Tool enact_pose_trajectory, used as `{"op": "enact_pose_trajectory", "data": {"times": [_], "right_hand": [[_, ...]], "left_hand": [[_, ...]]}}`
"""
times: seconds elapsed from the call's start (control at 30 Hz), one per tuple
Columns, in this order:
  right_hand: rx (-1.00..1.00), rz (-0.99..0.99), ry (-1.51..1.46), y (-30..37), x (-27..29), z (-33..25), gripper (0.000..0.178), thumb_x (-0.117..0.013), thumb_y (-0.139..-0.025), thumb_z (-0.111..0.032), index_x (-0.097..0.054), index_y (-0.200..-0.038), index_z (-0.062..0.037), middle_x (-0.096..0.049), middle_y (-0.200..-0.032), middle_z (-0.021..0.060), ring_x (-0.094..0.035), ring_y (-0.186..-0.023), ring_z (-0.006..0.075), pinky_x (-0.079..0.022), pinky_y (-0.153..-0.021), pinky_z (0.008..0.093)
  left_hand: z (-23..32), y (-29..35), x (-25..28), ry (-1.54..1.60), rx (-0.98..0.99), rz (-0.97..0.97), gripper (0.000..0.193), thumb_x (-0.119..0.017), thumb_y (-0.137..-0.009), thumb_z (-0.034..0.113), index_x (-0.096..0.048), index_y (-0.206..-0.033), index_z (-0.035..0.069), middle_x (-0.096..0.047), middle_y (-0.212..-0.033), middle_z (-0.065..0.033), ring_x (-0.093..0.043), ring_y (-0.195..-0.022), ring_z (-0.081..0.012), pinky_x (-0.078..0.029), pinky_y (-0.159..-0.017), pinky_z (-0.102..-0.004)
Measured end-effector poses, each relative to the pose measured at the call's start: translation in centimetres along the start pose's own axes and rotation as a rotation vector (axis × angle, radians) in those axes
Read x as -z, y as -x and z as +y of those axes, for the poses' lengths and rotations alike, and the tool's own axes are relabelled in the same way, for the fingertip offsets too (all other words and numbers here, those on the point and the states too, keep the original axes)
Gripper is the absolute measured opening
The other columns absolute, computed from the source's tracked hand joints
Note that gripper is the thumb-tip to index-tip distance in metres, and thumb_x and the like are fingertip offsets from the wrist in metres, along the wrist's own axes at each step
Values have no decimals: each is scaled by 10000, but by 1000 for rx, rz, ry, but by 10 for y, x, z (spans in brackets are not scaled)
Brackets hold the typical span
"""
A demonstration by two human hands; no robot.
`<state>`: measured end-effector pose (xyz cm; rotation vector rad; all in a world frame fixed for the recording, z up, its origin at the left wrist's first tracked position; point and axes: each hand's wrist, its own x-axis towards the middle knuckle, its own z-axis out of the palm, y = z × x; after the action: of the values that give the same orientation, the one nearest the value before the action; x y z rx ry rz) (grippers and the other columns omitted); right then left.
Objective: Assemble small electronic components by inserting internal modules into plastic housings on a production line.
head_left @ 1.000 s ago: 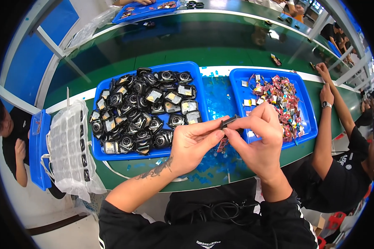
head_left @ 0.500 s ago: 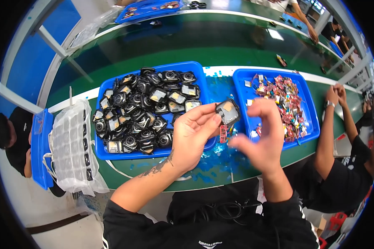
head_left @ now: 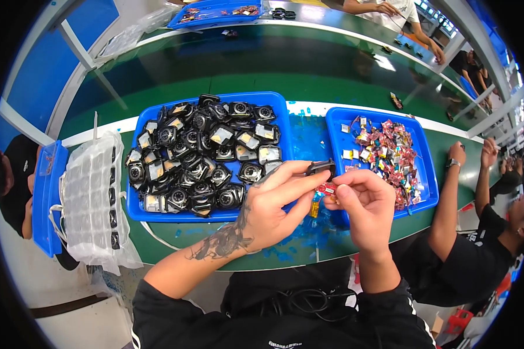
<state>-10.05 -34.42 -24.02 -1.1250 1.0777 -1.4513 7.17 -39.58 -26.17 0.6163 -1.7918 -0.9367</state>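
Observation:
My left hand [head_left: 276,203] is closed on a black square watch case [head_left: 320,167], turned nearly edge-on above the gap between two blue trays. Under the case hangs a small red circuit board [head_left: 327,189], with a yellow piece [head_left: 314,208] dangling below it. My right hand [head_left: 367,212] pinches the board between thumb and fingers, right beside the left fingertips. Whether the board is still joined to the case is hidden by the fingers. The left blue tray [head_left: 236,167] is heaped with black watch cases [head_left: 192,157]. In the right blue tray [head_left: 428,174] lie many red circuit boards [head_left: 390,145].
Blue scraps [head_left: 285,247] litter the green bench around the trays. A clear plastic blister tray [head_left: 90,198] with several black pieces stands at the left. Beyond runs a green conveyor belt [head_left: 244,58]. A co-worker's forearm [head_left: 446,203] rests close on the right.
My right hand has come in from open and now pinches the circuit board. The left hand has tilted the watch case from facing me to nearly edge-on.

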Motion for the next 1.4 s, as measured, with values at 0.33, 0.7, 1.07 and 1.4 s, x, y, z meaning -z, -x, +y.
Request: {"op": "enact_pose_trajectory", "data": {"times": [0.33,0.7,1.07,1.4], "right_hand": [[-24,-94,33,0,11,-2,109,-606,-888,53,-616,-995,72,-662,-932,103,-661,-866,139,-563,-748,240],[-74,-79,105,2,15,-1,130,-675,-823,55,-611,-928,12,-583,-930,53,-589,-856,81,-529,-700,198],[178,151,462,1,1,21,290,-742,-787,30,-553,-1003,-8,-585,-809,13,-571,-702,46,-441,-567,168],[169,183,546,-1,-5,21,338,-738,-785,28,-557,-1067,-18,-578,-881,17,-544,-776,45,-455,-598,166]], "left_hand": [[-8,-1,1,-150,-128,-23,290,-702,-793,-39,-695,-1079,9,-646,-1059,-123,-683,-839,-193,-566,-676,-261],[-11,5,-7,396,442,-101,205,-659,-885,41,-693,-1081,-8,-668,-997,-102,-652,-846,-114,-561,-695,-243],[-9,6,-13,698,534,-38,327,-592,-906,-31,-600,-1233,-38,-604,-1132,-83,-622,-1013,-133,-552,-843,-250],[-6,6,-12,695,522,-3,390,-572,-913,-30,-569,-1299,23,-594,-1185,-102,-635,-1028,-149,-582,-778,-262]]}}
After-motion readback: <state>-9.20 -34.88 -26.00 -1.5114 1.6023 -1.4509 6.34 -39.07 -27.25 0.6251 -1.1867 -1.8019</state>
